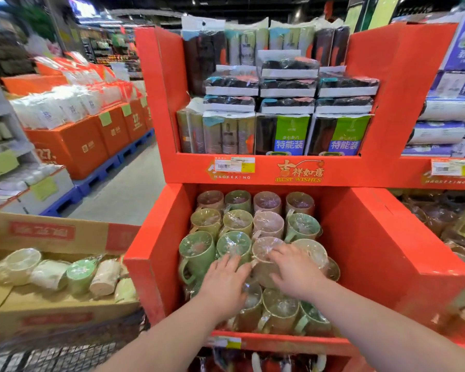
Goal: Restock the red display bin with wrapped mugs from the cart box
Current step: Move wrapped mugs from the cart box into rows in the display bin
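Note:
The red display bin (156,253) stands in front of me, packed with several plastic-wrapped mugs in green, pink and beige. Both my hands are inside it. My right hand (295,272) lies with spread fingers over a wrapped pink mug (265,251) in the front middle. My left hand (223,285) rests flat on the mugs beside it, fingertips touching a wrapped green mug (232,245). The cardboard cart box (57,234) sits at the left, with several wrapped mugs (81,273) lying on their sides inside.
Above the bin, a red upper shelf (263,170) holds packaged goods. The wire cart (51,355) carries the box at lower left. Another red bin with wrapped items (440,218) adjoins on the right. An aisle floor (124,189) and orange pallet boxes (73,146) lie to the left.

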